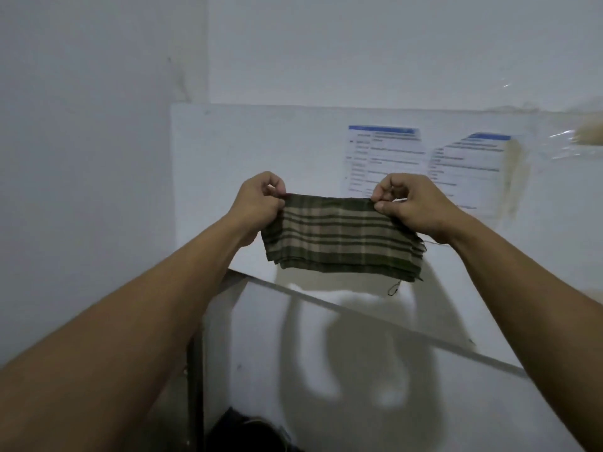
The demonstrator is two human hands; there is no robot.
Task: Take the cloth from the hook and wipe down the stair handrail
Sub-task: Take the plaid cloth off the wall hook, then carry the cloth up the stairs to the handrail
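Note:
A green and beige plaid cloth (342,238) hangs folded in the air in front of a white board. My left hand (259,203) pinches its upper left corner and my right hand (411,203) pinches its upper right corner, so the top edge is stretched flat between them. Loose threads dangle from the cloth's lower right corner. No hook and no stair handrail can be seen in the head view.
A white board (248,148) leans on the wall behind the cloth, with two printed sheets (386,154) stuck to it. A grey slanted edge (375,319) runs down to the right below the cloth. A dark object (248,432) lies at the bottom.

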